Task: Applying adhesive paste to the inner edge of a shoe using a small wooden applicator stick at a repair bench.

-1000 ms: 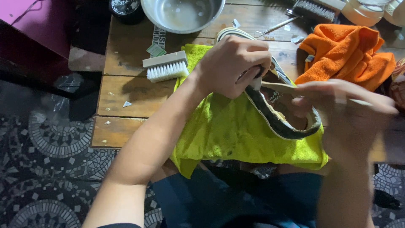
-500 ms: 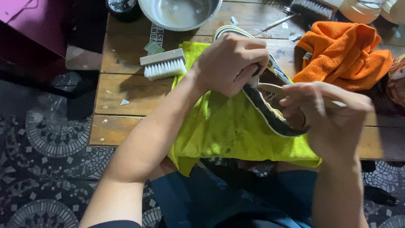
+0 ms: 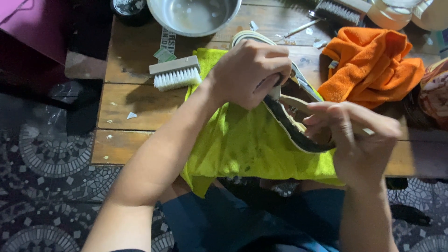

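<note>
A shoe (image 3: 292, 125) with a dark sole and cream upper lies on its side over a lime-green towel (image 3: 252, 144) on a low wooden table (image 3: 126, 100). My left hand (image 3: 249, 72) clamps down on the shoe's toe end from above. My right hand (image 3: 357, 137) grips the heel end, fingers curled inside the opening. What my left fingers pinch against the shoe is hidden.
A white-bristled wooden brush (image 3: 175, 72) lies left of the towel. A metal bowl (image 3: 193, 16) stands at the back, a second brush (image 3: 340, 9) and a thin metal tool (image 3: 298, 30) behind the shoe. An orange cloth (image 3: 373, 65) is bunched at the right. Patterned tile floor lies at left.
My right hand has shifted slightly left along the heel, and the shoe has tipped with it. My left hand keeps its hold.
</note>
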